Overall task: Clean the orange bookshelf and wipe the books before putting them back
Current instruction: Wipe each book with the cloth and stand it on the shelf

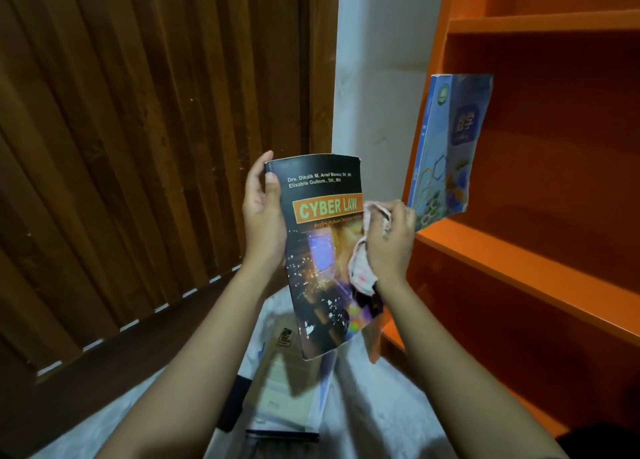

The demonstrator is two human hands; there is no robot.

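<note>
the black book (pixel 322 250) reads "cyber law", by dikdik m. arief mansur and elisatris gultom.

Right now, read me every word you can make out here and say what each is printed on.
"Drs. Dikdik M. Arief Mansur": top of the black paperback book in the left hand.
"Elisatris Gultom., SH., MH": line below.
"CYBER LAW": the title, same cover.
"Aspek Hukum": subtitle, rest blurred.
Characters on the blue book on the orange bookshelf: too blurred.
Print on the books on the floor: too small.
</note>
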